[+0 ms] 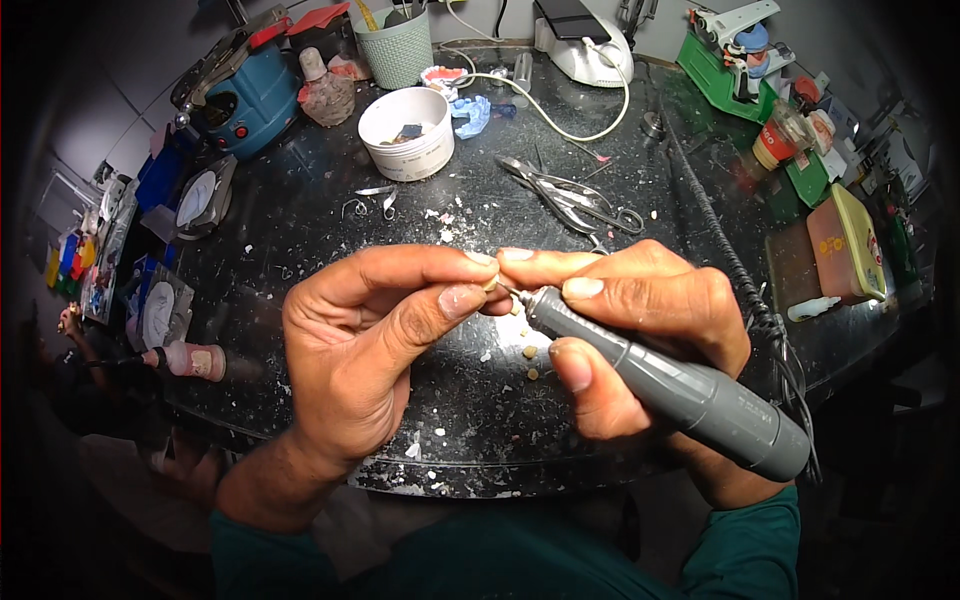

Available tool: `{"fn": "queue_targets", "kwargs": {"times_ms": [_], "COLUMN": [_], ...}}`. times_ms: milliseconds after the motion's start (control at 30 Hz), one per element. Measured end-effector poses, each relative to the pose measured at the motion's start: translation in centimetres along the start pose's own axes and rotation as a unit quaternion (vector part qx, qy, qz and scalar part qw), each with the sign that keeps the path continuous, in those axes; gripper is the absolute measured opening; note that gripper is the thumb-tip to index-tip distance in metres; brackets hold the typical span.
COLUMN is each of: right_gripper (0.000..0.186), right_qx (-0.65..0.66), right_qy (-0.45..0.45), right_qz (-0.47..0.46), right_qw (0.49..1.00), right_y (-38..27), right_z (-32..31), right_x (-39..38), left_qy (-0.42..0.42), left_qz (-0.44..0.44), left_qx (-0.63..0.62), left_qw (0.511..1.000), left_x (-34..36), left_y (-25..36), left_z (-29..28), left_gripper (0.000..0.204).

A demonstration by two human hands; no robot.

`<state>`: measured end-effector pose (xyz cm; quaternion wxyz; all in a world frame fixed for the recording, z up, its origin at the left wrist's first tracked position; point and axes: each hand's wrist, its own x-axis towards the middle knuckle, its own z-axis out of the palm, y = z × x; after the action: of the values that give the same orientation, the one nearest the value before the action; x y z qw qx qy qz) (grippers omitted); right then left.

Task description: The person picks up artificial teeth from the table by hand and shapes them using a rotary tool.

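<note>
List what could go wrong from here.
The thin metal bit of the grey cylindrical handpiece sits close to the left hand; a slip might nick its fingertips.
The tiny pale-yellow piece is merely pinched, so it could pop loose.
If dropped, it may get lost among pale crumbs on the black tabletop.

Handpiece and tooth model show a dental workshop

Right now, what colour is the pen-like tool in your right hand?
Dark grey: the tool in the right hand shows best in the head view.
</note>
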<state>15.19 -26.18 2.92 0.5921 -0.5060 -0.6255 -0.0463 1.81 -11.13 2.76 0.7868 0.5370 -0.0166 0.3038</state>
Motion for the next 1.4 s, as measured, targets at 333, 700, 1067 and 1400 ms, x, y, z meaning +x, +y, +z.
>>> {"fn": "queue_targets", "kwargs": {"times_ms": [333, 700, 1067, 1400], "right_gripper": [0.038, 0.040, 0.031, 0.028], "right_qx": [0.019, -0.035, 0.024, -0.047], "right_qy": [0.004, -0.003, 0.017, 0.110], "right_qz": [-0.003, -0.021, 0.041, -0.061], "right_qw": [1.000, 0.999, 0.999, 0.991], "right_y": [0.5, 0.0, -0.1, 0.7], "right_z": [0.0, -0.2, 0.0, 1.2], "right_x": [-0.3, -0.1, 0.1, 0.5], "left_qy": [0.026, 0.025, 0.006, 0.044], "left_qz": [-0.068, -0.041, -0.097, -0.128], "left_qx": [-0.079, -0.034, -0.104, -0.134], "left_qw": [0.994, 0.998, 0.990, 0.982], "left_x": [-0.1, -0.2, -0.1, -0.3], "left_y": [-0.2, 0.2, -0.1, -0.2], "left_z": [0.1, 0.4, -0.2, 0.0], "left_gripper": [0.016, 0.017, 0.018, 0.018]}}
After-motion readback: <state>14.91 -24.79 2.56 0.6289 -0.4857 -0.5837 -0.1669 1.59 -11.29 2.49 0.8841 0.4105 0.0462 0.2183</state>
